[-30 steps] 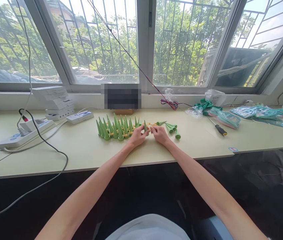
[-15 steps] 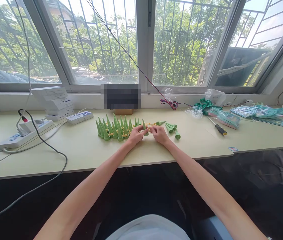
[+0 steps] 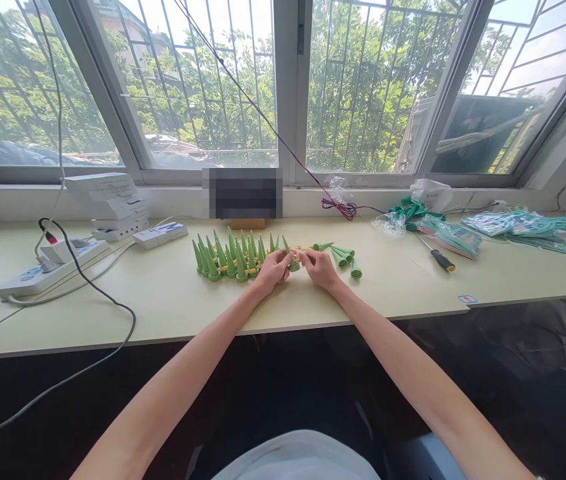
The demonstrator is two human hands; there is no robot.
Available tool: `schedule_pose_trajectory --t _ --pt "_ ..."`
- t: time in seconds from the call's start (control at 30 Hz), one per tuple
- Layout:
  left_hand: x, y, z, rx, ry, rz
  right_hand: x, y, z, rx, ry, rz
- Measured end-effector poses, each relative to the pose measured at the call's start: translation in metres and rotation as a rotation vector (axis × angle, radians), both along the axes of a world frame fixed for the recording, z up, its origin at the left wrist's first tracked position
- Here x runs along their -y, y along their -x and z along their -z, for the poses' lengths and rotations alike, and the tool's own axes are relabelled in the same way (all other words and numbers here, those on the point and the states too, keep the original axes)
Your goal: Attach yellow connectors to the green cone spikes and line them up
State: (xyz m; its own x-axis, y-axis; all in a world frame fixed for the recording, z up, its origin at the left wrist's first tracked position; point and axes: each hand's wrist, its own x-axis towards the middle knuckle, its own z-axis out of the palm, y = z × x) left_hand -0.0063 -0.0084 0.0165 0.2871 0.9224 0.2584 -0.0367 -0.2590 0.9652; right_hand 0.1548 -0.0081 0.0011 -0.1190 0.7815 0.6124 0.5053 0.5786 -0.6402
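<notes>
Cone of smooth, green, plastic-looking material is leaning in a person's left hand over a pale yellow tabletop, its slim body tapering to a point at the top and widening toward a rounded base. The tip is pointing up and slightly leftward, while the base is showing below the fingertips, on the side facing the other hand. Whether that base is touching the tabletop cannot be told.

The left thumb and fingers are curling around the cone's middle, gripping it and covering part of its side. The person's right hand is meeting the left from just beside it, its fingertips bunching near the cone at a small yellow connecting piece; whether they are gripping that piece is too small to tell.

Just left of the left hand, a cluster of matching green cones with yellow links is standing upright in rows, tips up. Near the right hand's outer side, several loose green cones are lying on the tabletop, some showing their round, open-looking bases. Farther right, a screwdriver with a black and yellow handle is lying well apart from both hands.
</notes>
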Motion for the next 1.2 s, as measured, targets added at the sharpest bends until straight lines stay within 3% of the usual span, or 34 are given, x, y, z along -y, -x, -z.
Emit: schedule_pose_trajectory --t 0.5,1.2 --pt "-0.009 0.001 0.006 0.03 0.058 -0.082 0.012 0.005 -0.004 0.064 -0.022 -0.103" --pt "-0.013 0.004 0.011 -0.022 0.031 -0.053 0.018 0.011 -0.003 0.228 -0.108 -0.129"
